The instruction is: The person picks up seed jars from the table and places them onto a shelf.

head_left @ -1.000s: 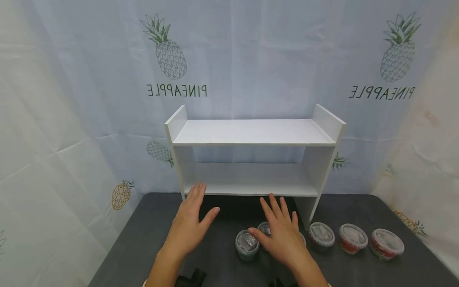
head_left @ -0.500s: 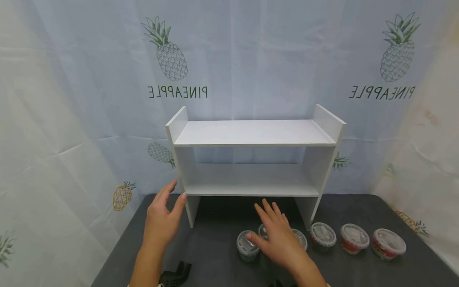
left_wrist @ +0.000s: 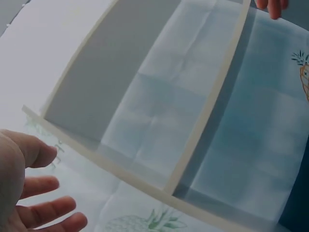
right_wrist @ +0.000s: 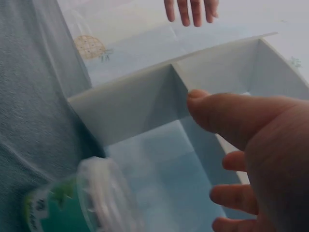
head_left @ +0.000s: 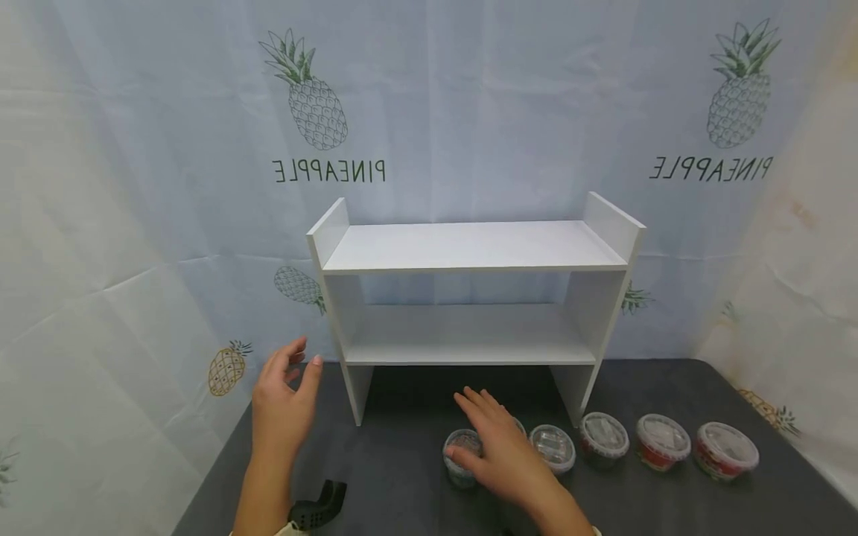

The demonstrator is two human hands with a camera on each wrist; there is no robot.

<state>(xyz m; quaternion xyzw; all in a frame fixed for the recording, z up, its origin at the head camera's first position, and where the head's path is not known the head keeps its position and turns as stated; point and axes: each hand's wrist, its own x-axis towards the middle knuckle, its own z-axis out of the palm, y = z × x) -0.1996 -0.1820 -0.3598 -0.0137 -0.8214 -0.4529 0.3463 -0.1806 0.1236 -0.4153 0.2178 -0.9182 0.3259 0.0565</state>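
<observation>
My left hand (head_left: 284, 406) hovers at the left of a white two-tier shelf (head_left: 469, 356), fingers loosely bent, thumb apart, holding nothing. In the left wrist view its spread fingers (left_wrist: 46, 212) appear beside the shelf's side panel. My right hand (head_left: 503, 458), fingers extended and empty, is over the lidded plastic tubs in front of the shelf. It partly covers the leftmost tub (head_left: 458, 476) and mostly hides one behind it; another tub (head_left: 553, 449) shows just right of the fingers. A green-labelled tub (right_wrist: 63, 205) stands near that hand in the right wrist view.
More clear-lidded tubs continue rightward in a row: a dark one (head_left: 603, 437), then a red-banded tub (head_left: 662, 443) and another red one (head_left: 726, 451). All stand on a dark tabletop (head_left: 395, 484). A pineapple-print curtain (head_left: 469, 112) hangs behind the shelf.
My left hand has moved left, away from the shelf front, and its fingers have bent. My right hand has shifted slightly left and down, uncovering the tub to its right.
</observation>
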